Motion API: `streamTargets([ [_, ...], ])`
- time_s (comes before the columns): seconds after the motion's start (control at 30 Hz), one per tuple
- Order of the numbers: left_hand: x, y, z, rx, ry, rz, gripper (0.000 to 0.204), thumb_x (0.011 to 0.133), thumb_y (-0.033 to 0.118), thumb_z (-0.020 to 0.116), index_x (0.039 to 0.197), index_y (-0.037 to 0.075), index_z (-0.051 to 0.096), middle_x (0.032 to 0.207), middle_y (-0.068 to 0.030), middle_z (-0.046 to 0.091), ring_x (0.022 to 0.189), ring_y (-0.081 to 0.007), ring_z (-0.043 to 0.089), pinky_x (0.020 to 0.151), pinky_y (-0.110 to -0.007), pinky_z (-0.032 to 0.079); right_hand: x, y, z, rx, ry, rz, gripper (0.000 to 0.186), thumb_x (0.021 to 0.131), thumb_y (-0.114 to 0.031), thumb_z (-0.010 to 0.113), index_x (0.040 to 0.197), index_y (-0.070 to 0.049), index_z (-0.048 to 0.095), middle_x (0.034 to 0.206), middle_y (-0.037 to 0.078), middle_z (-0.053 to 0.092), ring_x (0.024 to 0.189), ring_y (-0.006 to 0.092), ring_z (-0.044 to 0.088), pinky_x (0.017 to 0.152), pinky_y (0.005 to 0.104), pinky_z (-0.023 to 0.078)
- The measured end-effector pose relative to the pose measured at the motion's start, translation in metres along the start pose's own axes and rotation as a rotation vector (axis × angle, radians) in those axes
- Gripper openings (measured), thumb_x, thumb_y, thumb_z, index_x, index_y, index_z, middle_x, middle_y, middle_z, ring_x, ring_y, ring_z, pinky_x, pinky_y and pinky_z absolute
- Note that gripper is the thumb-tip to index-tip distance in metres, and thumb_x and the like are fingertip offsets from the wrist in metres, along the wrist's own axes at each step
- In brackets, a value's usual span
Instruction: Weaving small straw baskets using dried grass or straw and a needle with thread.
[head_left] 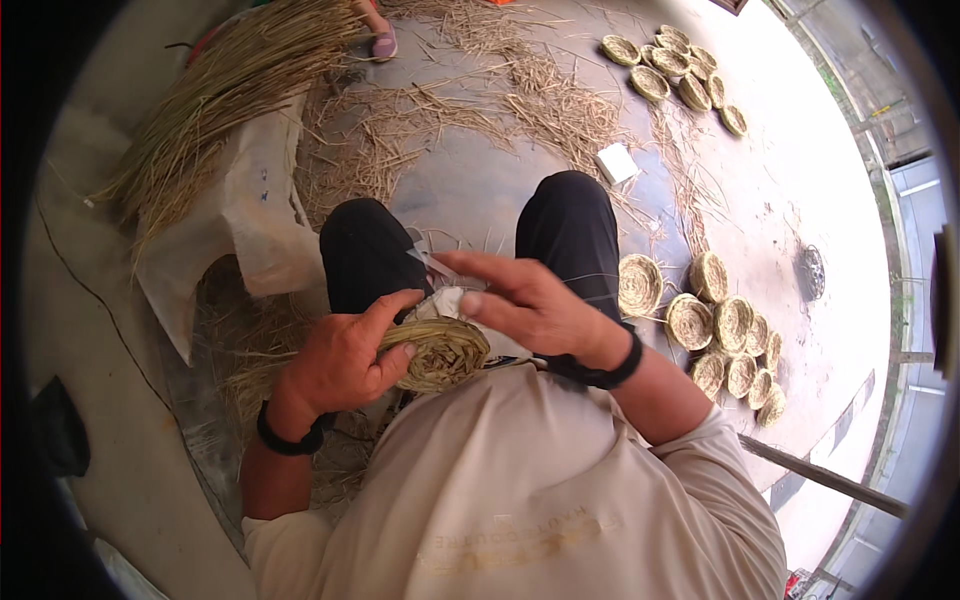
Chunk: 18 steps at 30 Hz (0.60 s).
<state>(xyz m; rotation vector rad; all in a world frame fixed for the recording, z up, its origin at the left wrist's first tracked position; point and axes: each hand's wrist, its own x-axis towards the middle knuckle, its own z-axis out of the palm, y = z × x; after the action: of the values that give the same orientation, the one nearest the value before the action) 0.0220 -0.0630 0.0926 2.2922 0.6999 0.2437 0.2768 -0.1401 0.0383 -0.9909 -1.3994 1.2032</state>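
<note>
A small round basket of coiled straw (445,355) is held in my left hand (350,350) in front of my lap. The left thumb presses on its coiled face and the fingers are round its rim. Just above the basket is my right hand (530,300), its thumb and fingers stretched out and apart, slightly blurred. Near its fingertips shows a pale translucent strip (432,262), and I cannot make out whether the hand touches it. A whitish piece of material (440,303) lies behind the basket rim.
Finished-looking straw baskets (733,325) sit in a group on the floor to the right, with another group (672,62) at the far right. A straw bundle (240,100) rests on a plastic-covered support (265,215) at left. Loose straw (545,95) and a white block (616,163) lie ahead.
</note>
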Motion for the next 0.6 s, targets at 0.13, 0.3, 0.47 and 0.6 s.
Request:
streamTargets([
  [0.13, 0.003, -0.004, 0.006, -0.082, -0.024, 0.015, 0.041, 0.093, 0.013, 0.068, 0.132, 0.002, 0.062, 0.097, -0.0241, 0.075, 0.085, -0.0415, 0.075, 0.074, -0.048, 0.060, -0.014, 0.020, -0.015, 0.239, -0.298, 0.596, 0.047, 0.108, -0.032, 0.063, 0.139, 0.003, 0.063, 0.105, 0.006, 0.069, 0.083, 0.0124, 0.061, 0.075, 0.0306, 0.051],
  [0.3, 0.009, -0.020, 0.022, -0.160, -0.050, 0.075, 0.044, 0.093, 0.005, 0.065, 0.136, -0.001, 0.062, 0.101, -0.0227, 0.075, 0.085, -0.0362, 0.076, 0.075, -0.040, 0.060, -0.059, 0.040, -0.067, -0.059, -0.485, 0.605, 0.047, 0.109, -0.037, 0.062, 0.132, 0.004, 0.067, 0.108, 0.005, 0.070, 0.086, 0.0128, 0.062, 0.074, 0.0297, 0.051],
  [0.47, 0.021, -0.020, 0.030, -0.175, -0.093, 0.101, 0.042, 0.093, 0.004, 0.065, 0.134, -0.002, 0.065, 0.104, -0.0222, 0.076, 0.086, -0.0351, 0.077, 0.077, -0.039, 0.061, -0.033, 0.010, -0.048, 0.455, -0.063, 0.497, 0.036, 0.110, -0.035, 0.059, 0.117, -0.003, 0.072, 0.113, 0.007, 0.073, 0.092, 0.0177, 0.066, 0.076, 0.0311, 0.053],
  [0.6, 0.027, -0.022, 0.040, -0.145, -0.051, 0.160, 0.042, 0.092, 0.009, 0.067, 0.133, 0.001, 0.066, 0.102, -0.0221, 0.076, 0.087, -0.0394, 0.075, 0.077, -0.044, 0.061, -0.001, 0.022, -0.026, 1.063, 0.225, 0.492, 0.038, 0.110, -0.036, 0.058, 0.120, -0.002, 0.072, 0.082, 0.000, 0.063, 0.070, 0.0131, 0.055, 0.060, 0.0297, 0.044],
])
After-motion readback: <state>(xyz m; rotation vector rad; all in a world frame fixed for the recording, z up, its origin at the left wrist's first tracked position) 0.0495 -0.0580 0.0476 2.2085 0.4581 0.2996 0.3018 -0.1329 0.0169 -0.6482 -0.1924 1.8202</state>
